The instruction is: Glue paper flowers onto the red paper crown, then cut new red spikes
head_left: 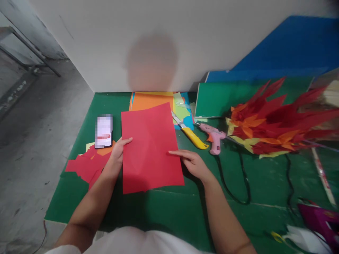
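Note:
A sheet of red paper (149, 151) is held above the green table, its top edge over a stack of coloured paper (152, 100). My left hand (120, 150) grips its left edge, thumb on the front and the other fingers hidden behind. On the right edge my right hand (192, 160) is closed, with a finger lying across the front and the rest behind the sheet. Right of the sheet lies a yellow utility knife (194, 137), and beside that a pink glue gun (214, 137) with a black cord. Red paper scraps (88, 165) lie near my left forearm.
A phone (103, 130) rests on the scraps at left. Red, orange and yellow paper flames (278, 123) stand at right before a green board (212, 100). A white panel (106, 46) rises behind the table (164, 211). A purple item (317, 222) lies at lower right.

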Motion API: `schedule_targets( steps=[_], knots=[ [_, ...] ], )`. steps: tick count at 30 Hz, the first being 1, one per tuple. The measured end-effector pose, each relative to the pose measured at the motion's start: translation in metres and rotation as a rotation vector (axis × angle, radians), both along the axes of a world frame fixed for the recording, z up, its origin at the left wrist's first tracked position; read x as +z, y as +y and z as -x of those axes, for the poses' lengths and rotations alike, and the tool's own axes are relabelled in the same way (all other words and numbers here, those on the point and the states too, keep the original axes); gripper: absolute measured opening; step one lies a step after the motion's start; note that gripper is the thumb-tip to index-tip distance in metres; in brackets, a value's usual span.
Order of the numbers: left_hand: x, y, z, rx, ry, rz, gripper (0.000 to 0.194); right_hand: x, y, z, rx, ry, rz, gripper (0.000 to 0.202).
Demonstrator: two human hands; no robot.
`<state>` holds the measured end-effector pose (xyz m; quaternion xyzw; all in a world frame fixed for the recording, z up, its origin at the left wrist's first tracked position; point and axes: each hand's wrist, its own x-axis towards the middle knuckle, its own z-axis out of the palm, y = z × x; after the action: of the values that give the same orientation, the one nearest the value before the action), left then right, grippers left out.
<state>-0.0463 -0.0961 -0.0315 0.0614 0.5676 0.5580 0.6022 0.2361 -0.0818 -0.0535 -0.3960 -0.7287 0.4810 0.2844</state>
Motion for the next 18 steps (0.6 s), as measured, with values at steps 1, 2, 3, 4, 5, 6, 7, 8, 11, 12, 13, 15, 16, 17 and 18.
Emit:
schedule_targets(
  steps=[1, 2, 3, 4, 5, 6, 7, 8, 11, 12, 13, 15, 16, 17, 18],
  knots=[
    [0.0005, -0.0001, -0.0001, -0.002, 0.006, 0.010, 0.030, 0.0013, 0.0001, -0.0002, -0.006, 0.000, 0.002, 0.042],
    [0.0008, -0.0002, 0.0000, -0.006, 0.017, 0.020, 0.029, 0.0024, 0.0001, -0.0001, -0.008, 0.002, 0.006, 0.038],
    [0.0009, -0.0003, 0.0001, -0.015, 0.028, 0.027, 0.028, 0.0034, 0.0001, 0.0002, -0.004, 0.009, 0.011, 0.034],
    [0.0010, -0.0004, 0.0003, -0.021, 0.038, 0.032, 0.027, 0.0041, 0.0001, 0.0008, 0.004, 0.020, 0.022, 0.030],
    [0.0010, -0.0005, 0.0005, -0.033, 0.040, 0.037, 0.026, 0.0045, -0.0001, 0.0014, 0.011, 0.032, 0.034, 0.027],
    [0.0011, -0.0007, 0.0007, -0.052, 0.035, 0.039, 0.025, 0.0046, -0.0003, 0.0020, 0.015, 0.041, 0.050, 0.025],
    [0.0012, -0.0009, 0.0007, -0.078, 0.025, 0.037, 0.025, 0.0044, -0.0005, 0.0025, 0.013, 0.048, 0.067, 0.023],
    [0.0013, -0.0011, 0.0006, -0.111, 0.014, 0.033, 0.024, 0.0042, -0.0008, 0.0028, 0.008, 0.054, 0.085, 0.022],
    [0.0013, -0.0017, -0.0006, -0.211, -0.007, -0.001, 0.019, 0.0040, -0.0011, 0.0023, -0.021, 0.102, 0.141, 0.020],
    [0.0011, -0.0021, -0.0012, -0.229, -0.010, -0.019, 0.018, 0.0043, -0.0008, 0.0018, -0.033, 0.126, 0.162, 0.021],
    [0.0008, -0.0026, -0.0017, -0.243, -0.016, -0.039, 0.018, 0.0048, -0.0004, 0.0011, -0.047, 0.153, 0.183, 0.024],
    [0.0004, -0.0044, -0.0026, -0.268, -0.032, -0.075, 0.019, 0.0054, 0.0010, -0.0001, -0.082, 0.204, 0.215, 0.030],
    [0.0004, -0.0055, -0.0028, -0.287, -0.038, -0.086, 0.020, 0.0051, 0.0017, -0.0004, -0.104, 0.224, 0.223, 0.032],
    [0.0004, -0.0066, -0.0030, -0.312, -0.043, -0.091, 0.022, 0.0043, 0.0024, -0.0006, -0.130, 0.243, 0.225, 0.033],
    [0.0003, -0.0078, -0.0030, -0.338, -0.046, -0.092, 0.024, 0.0028, 0.0028, -0.0005, -0.162, 0.259, 0.222, 0.034]
  ],
)
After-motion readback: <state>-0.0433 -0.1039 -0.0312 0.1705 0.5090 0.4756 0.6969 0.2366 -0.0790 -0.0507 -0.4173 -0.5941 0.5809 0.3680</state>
